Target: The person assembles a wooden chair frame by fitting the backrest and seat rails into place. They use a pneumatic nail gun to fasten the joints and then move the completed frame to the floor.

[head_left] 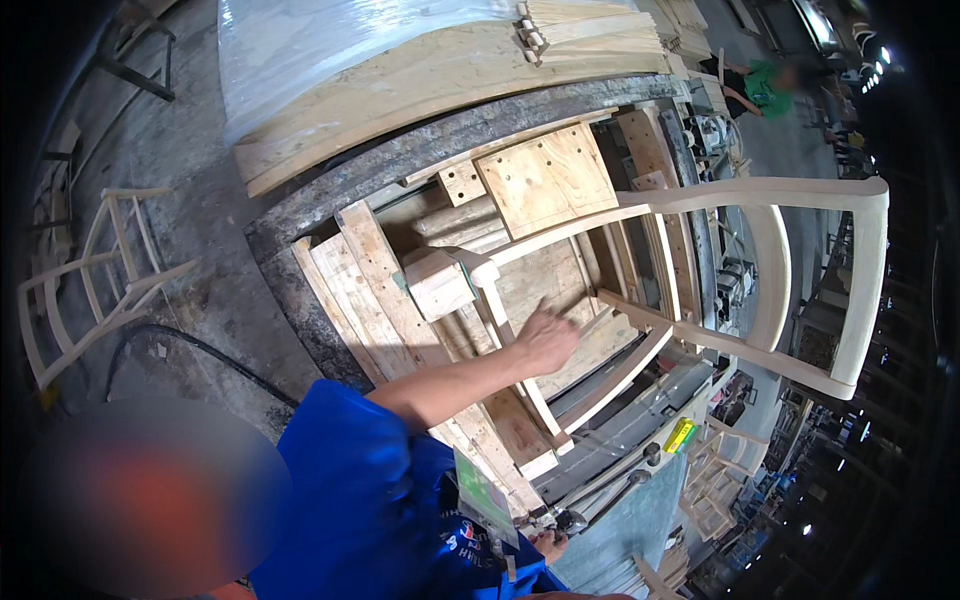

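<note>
An unfinished pale wooden chair frame (760,200) lies on its side across a workbench jig of plywood boards (548,180). My left hand (548,338) reaches out from a blue sleeve and rests with its fingers spread on the frame's seat rails (620,365), holding nothing. A square wooden block (440,283) sits on the jig just left of that hand. My right hand (548,545) shows only partly at the bottom edge, beside a small metal part (568,520). Its fingers are hidden.
A stack of curved wooden pieces under clear plastic wrap (400,60) lies behind the bench. Another bare chair frame (100,270) and a black hose (200,350) are on the concrete floor at left. More frames (715,490) stand lower right. A person in green (765,85) is far back.
</note>
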The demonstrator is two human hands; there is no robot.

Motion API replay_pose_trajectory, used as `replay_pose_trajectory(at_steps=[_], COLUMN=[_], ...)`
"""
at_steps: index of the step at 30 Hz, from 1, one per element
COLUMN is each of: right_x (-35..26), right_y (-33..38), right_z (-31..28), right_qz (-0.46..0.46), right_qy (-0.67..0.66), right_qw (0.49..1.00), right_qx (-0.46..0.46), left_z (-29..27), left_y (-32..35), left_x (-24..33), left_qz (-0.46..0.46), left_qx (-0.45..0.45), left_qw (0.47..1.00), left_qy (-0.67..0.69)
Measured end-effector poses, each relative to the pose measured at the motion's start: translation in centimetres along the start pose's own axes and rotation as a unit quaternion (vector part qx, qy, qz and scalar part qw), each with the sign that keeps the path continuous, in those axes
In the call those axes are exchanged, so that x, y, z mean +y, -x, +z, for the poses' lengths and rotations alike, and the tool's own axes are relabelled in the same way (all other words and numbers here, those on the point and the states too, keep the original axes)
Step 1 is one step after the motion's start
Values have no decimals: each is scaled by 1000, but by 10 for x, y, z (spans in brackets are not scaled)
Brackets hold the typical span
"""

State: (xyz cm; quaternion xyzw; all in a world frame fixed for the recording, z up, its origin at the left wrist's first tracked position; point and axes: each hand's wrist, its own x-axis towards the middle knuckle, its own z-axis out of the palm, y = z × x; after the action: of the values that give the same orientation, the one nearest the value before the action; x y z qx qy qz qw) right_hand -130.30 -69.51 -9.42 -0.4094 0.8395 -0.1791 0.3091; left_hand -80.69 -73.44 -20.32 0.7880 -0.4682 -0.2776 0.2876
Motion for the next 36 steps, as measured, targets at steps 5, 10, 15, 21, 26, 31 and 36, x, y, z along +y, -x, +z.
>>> replay_pose_trajectory(at_steps=[5,10,15,21,26,31,36], right_x=[-5,-12,-11,5,12,5,-20], right_y=[13,10,4,-1,-20,-29,-53], right_z=[1,-2,-10,-25,-39,-70,-89], right_qz=[-8,23,17,-51,-182,-190,-233], right_qy=[115,55,78,121,157,93,103], right_qw=[993,998,996,991,971,976,957], right_qx=[36,5,-37,-39,-11,60,135], left_z=[22,19,12,4,-5,-4,-1], left_y=[50,49,51,52,43,39,42], left_x=[-31,-30,-26,-24,-12,7,19], left_qz=[78,72,54,48,27,-33,-30], left_qx=[8,26,22,-1,-48,-71,-29], left_qw=[995,996,998,997,992,985,977], left_qy=[-70,-37,-39,-67,-116,-154,-209])
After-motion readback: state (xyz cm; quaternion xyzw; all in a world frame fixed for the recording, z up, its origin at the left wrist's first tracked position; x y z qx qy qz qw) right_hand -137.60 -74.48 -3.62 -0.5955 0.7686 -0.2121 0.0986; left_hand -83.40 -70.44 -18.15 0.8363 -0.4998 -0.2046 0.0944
